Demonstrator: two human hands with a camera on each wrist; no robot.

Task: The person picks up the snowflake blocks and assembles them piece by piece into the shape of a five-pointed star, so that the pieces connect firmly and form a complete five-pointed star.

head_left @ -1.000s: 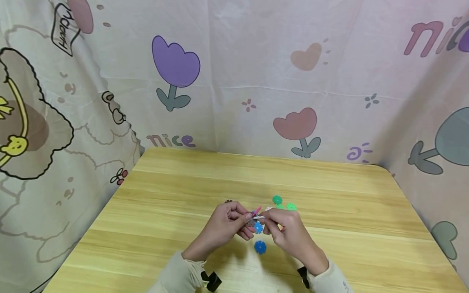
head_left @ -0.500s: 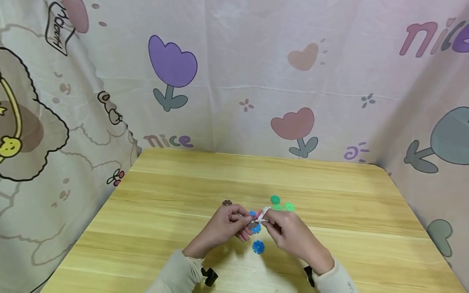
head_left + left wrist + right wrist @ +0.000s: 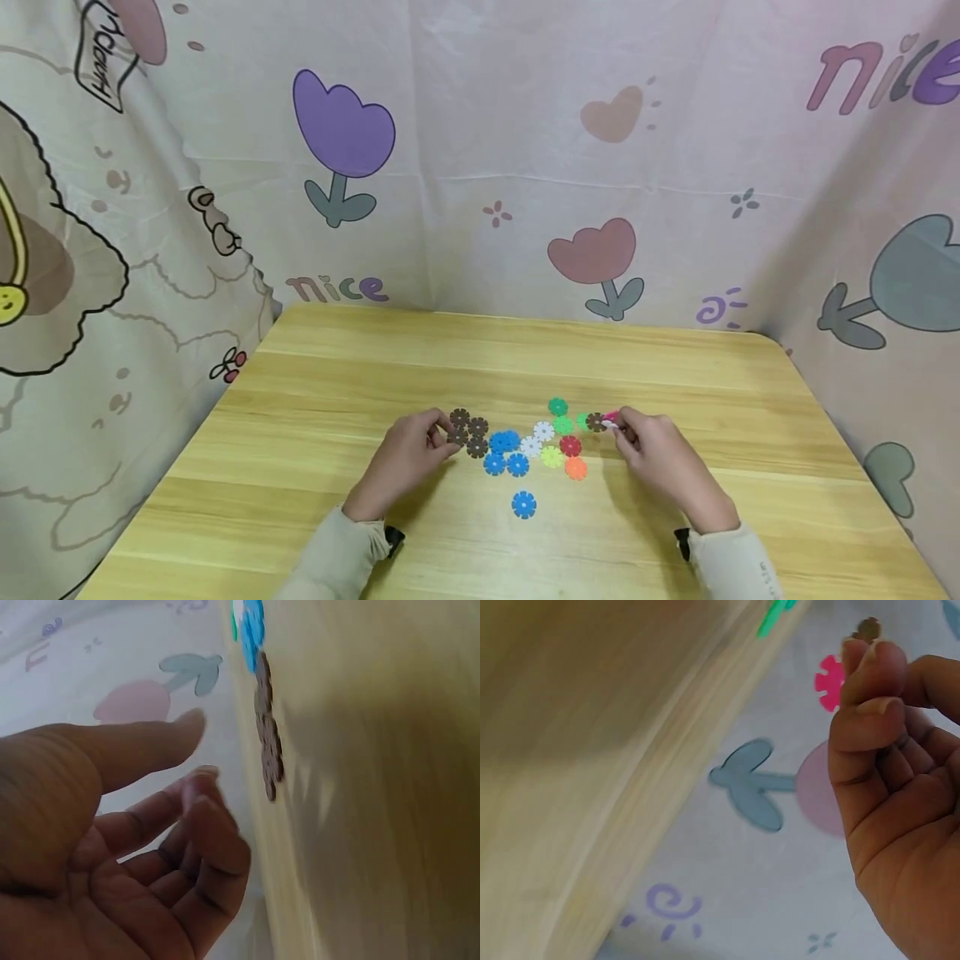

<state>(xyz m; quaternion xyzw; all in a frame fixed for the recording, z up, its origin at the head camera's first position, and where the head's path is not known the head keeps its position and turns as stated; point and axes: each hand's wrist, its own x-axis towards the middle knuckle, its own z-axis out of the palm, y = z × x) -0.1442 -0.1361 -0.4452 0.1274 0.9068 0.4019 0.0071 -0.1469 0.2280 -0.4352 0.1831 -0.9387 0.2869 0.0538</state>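
My right hand (image 3: 666, 460) is raised at the right and pinches a small piece of joined snowflake discs. A brown disc (image 3: 596, 422) and a pink disc (image 3: 829, 684) stick out past the fingertips, and a bit of white shows beside them. The rest of that piece is hidden by the fingers. Beside several brown discs (image 3: 477, 447) is my left hand (image 3: 405, 458), loosely curled with nothing in it. In the left wrist view its thumb and fingertips stand apart, and the brown discs (image 3: 269, 742) lie flat beyond them on the table.
Several blue discs (image 3: 517, 464) lie mid-table, one blue disc (image 3: 524, 504) nearer the front. White discs (image 3: 543, 431), green discs (image 3: 558, 407), a yellow-green disc (image 3: 552, 456), a red disc (image 3: 570, 446) and an orange disc (image 3: 576, 468) lie rightward. A patterned curtain (image 3: 480, 133) surrounds the wooden table (image 3: 360, 358).
Both hands were together over the discs. They have separated: the left moved left and let go of the joined piece, while the right carried it to the right. Discs they covered now show.
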